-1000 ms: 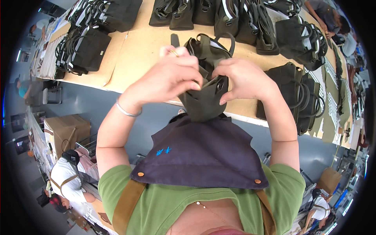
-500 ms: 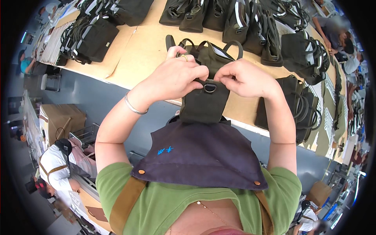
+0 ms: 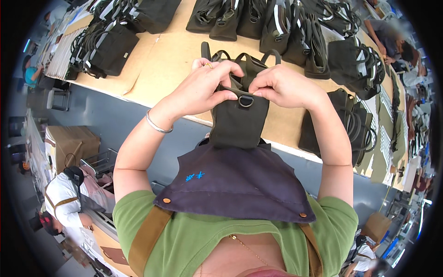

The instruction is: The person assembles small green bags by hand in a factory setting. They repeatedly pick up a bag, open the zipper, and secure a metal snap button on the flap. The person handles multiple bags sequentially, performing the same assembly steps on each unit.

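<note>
A dark olive fabric bag (image 3: 240,121) is before me at the table's near edge, its small end panel facing me and its loop handles pointing away. My left hand (image 3: 205,87) pinches the top edge of that panel, thumb on the near side. On the same edge, to the right, my right hand (image 3: 284,90) is closed with its fingertips on the fabric. Between the two hands a metal D-ring (image 3: 245,100) hangs from a short tab. Part of the bag's opening shows behind my fingers; the rest of its inside is hidden.
The tan-topped table (image 3: 170,60) carries several similar bags (image 3: 251,21) along its far side. More bags (image 3: 110,51) stand at the left, and a group (image 3: 341,120) lies close to my right forearm. A brown box (image 3: 71,145) and a seated person (image 3: 64,194) are at lower left.
My left fingers have spread a little, with the thumb lower on the near face. My right hand has shifted slightly left along the edge. The panel appears more upright and open at the top.
</note>
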`<state>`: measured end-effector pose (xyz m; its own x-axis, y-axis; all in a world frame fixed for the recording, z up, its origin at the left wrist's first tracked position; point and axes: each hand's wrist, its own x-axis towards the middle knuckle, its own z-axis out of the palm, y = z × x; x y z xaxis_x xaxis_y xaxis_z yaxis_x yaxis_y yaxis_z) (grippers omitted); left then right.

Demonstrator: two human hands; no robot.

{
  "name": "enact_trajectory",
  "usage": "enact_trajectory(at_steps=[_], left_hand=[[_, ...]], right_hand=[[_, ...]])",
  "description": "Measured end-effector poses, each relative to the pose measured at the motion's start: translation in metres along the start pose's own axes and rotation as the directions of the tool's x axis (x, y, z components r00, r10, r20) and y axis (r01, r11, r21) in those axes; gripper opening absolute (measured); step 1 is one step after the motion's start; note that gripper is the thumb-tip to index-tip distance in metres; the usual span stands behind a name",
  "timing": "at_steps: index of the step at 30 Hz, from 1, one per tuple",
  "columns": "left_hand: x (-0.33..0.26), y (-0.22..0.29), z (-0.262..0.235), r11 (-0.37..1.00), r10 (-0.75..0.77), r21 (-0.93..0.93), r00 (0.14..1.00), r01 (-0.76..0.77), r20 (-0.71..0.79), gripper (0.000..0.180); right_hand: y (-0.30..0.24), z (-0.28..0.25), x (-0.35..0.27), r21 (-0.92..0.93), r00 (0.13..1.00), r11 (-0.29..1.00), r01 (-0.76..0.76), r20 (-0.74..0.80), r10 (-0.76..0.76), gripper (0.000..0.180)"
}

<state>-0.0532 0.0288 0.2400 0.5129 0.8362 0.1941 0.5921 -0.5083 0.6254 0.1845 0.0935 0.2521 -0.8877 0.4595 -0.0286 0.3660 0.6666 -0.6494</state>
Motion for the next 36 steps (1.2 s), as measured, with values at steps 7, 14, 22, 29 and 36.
enact_trajectory(at_steps=[7, 14, 22, 29, 36], left_hand=[[0.000, -0.011, -0.001, 0.986, 0.091, 0.136, 0.996, -0.093, 0.020, 0.011], [0.000, -0.022, -0.006, 0.976, 0.175, 0.123, 0.984, -0.178, 0.040, 0.013], [0.003, -0.020, -0.003, 0.989, 0.052, 0.129, 0.980, -0.078, 0.192, 0.013], [0.006, -0.030, -0.011, 1.000, 0.017, 0.000, 0.985, -0.017, 0.171, 0.025], [0.021, -0.039, -0.012, 0.996, 0.051, -0.077, 0.966, -0.032, 0.252, 0.026]], right_hand=[[-0.007, -0.011, 0.000, 0.094, 0.994, 0.994, -0.049, 0.097, 0.040, 0.012], [0.000, -0.001, -0.001, 0.054, 0.998, 0.998, 0.036, 0.054, -0.039, 0.011], [0.006, 0.018, -0.001, 0.100, 0.999, 0.995, -0.003, 0.042, -0.001, 0.010], [0.007, 0.012, -0.006, 0.023, 1.000, 1.000, -0.005, -0.009, 0.005, 0.010], [-0.019, 0.007, -0.013, -0.223, 0.979, 0.963, -0.149, -0.174, 0.111, 0.012]])
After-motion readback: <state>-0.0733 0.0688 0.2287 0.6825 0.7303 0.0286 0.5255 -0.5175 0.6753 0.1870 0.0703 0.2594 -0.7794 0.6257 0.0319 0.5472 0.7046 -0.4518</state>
